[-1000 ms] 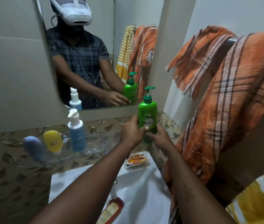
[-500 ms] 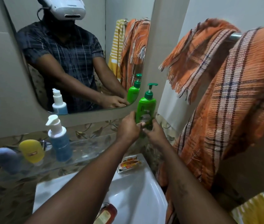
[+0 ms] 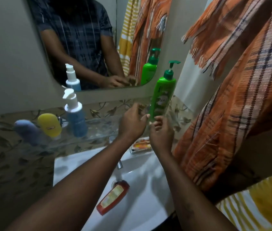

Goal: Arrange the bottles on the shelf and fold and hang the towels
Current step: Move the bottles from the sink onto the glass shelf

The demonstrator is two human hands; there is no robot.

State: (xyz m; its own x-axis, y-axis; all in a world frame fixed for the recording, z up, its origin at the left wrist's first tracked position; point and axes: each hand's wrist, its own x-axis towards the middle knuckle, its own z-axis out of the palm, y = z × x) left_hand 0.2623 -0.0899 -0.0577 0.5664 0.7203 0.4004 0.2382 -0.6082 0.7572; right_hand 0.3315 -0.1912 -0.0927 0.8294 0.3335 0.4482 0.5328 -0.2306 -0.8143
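Note:
A green pump bottle [image 3: 162, 95] stands upright at the right end of the glass shelf [image 3: 102, 129], under the mirror. My left hand [image 3: 131, 122] is at its lower left with fingers loosely spread, one fingertip touching the base. My right hand [image 3: 161, 132] sits just below the base with fingers loosely bent, not wrapped round the bottle. Further left on the shelf are a blue pump bottle [image 3: 75, 117], a yellow bottle [image 3: 49, 125] and a grey-blue bottle [image 3: 27, 132]. A red-brown bottle [image 3: 113, 197] lies in the white sink [image 3: 145, 194]. Orange plaid towels [image 3: 242, 100] hang at the right.
A yellow striped towel [image 3: 262, 207] lies at the lower right. A soap dish [image 3: 141, 145] sits on the sink's back edge beside the tap [image 3: 119, 164]. The mirror [image 3: 85, 40] reflects the person, the bottles and the towels.
Both hands have slid down from around the green bottle's middle to its base and loosened. The bottle now stands on the shelf's right end. The view has tipped downward.

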